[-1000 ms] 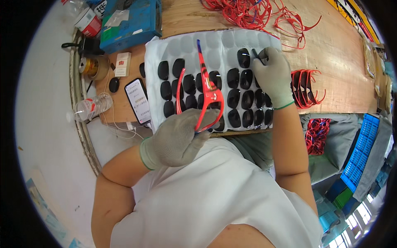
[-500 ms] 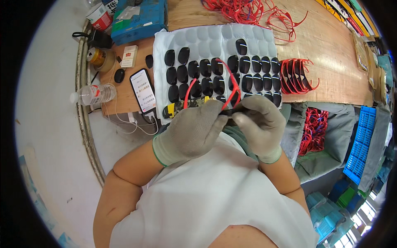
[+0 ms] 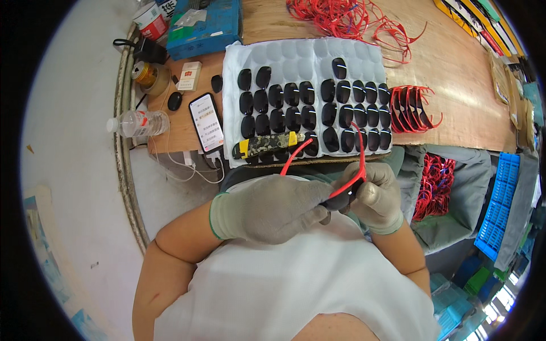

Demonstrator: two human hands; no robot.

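A pair of red-framed sunglasses is held between my two gloved hands, just in front of the tray's near edge. Its red temples point up and away, and a dark lens shows at the front. My left hand, in a grey glove, is closed on the left side of the frame. My right hand pinches the right side by the lens; the thumb shows, the other fingertips are partly hidden. Beyond my hands lies a pale moulded tray with rows of dark lenses.
A yellow and camouflage-patterned tool lies across the tray's near rows. To the left are a phone, a plastic bottle and a blue box. Assembled sunglasses stand right; red frames are heaped behind. A grey-lined bin holds more.
Both hands have come down toward my body with the sunglasses, and the right hand has lowered and turned. The dark lens now shows in the frame. The view has shifted slightly.
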